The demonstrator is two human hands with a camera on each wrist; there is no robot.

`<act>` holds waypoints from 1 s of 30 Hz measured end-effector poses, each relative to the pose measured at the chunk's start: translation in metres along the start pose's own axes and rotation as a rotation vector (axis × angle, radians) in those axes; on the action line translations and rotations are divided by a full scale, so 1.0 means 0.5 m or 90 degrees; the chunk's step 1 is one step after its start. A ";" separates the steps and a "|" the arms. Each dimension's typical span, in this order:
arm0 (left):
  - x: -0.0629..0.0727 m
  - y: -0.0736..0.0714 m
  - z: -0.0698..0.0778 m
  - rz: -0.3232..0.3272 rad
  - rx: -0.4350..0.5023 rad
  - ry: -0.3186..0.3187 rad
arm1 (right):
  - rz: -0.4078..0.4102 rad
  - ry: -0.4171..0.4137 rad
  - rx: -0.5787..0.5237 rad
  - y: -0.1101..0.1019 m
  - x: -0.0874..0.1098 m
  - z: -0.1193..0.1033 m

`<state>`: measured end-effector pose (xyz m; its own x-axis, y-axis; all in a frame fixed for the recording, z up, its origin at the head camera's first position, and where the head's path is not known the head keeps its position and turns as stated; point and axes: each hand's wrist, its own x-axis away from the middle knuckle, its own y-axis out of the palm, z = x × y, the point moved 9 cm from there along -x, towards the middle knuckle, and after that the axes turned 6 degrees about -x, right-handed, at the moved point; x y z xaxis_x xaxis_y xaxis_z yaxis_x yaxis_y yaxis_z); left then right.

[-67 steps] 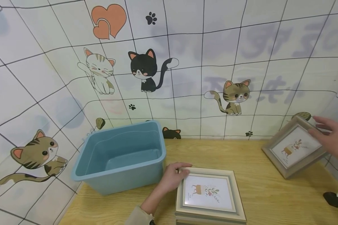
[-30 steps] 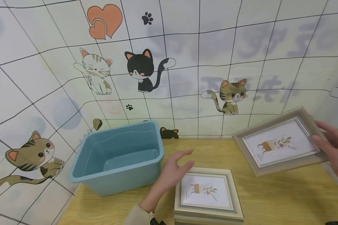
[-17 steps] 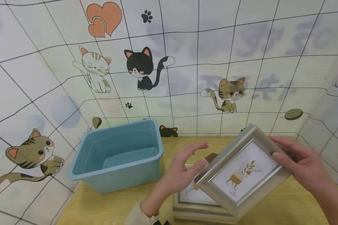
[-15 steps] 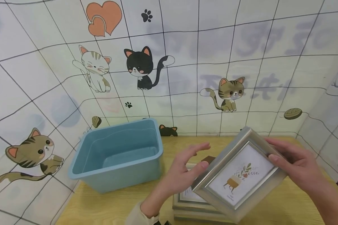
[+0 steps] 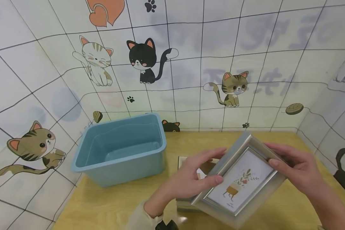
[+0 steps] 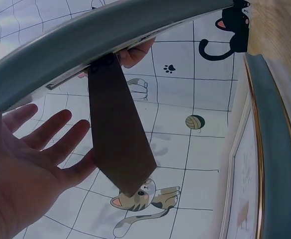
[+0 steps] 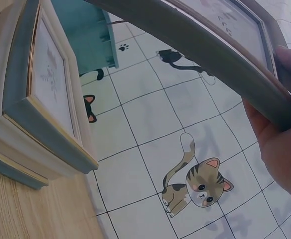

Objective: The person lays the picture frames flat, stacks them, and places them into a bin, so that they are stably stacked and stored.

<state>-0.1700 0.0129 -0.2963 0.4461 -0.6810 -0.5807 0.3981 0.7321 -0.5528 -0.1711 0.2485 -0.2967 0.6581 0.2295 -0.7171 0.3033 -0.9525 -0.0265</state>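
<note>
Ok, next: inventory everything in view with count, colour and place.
held frame: one, silver, tilted, centre right
stand: one, brown, behind held frame
table: one, pale wood, foreground
stacked frames: at least two, cream and teal, on table
tub: one, light blue, table's left
wall covering: one, white with dark grid, behind
printed cats, hearts, paws, yarn balls: many, multicoloured, on covering
wrist item: one, black, left cuff
sleeve: one, cream, left arm
right hand: one, bare, gripping held frame
left hand: one, bare, thumb over frame's edge
</note>
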 end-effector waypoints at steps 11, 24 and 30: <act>0.002 0.017 0.027 -0.053 0.093 -0.085 | -0.046 -0.042 0.000 0.055 -0.007 -0.045; 0.034 0.040 0.081 -0.070 0.045 -0.065 | -0.078 -0.047 -0.006 0.092 0.028 -0.087; 0.055 0.056 0.096 -0.081 0.052 -0.081 | -0.072 -0.025 0.015 0.101 0.054 -0.103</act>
<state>-0.1080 0.0153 -0.2989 0.4833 -0.7645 -0.4265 0.5190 0.6426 -0.5637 -0.1027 0.2167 -0.2815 0.5927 0.3283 -0.7355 0.3581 -0.9254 -0.1245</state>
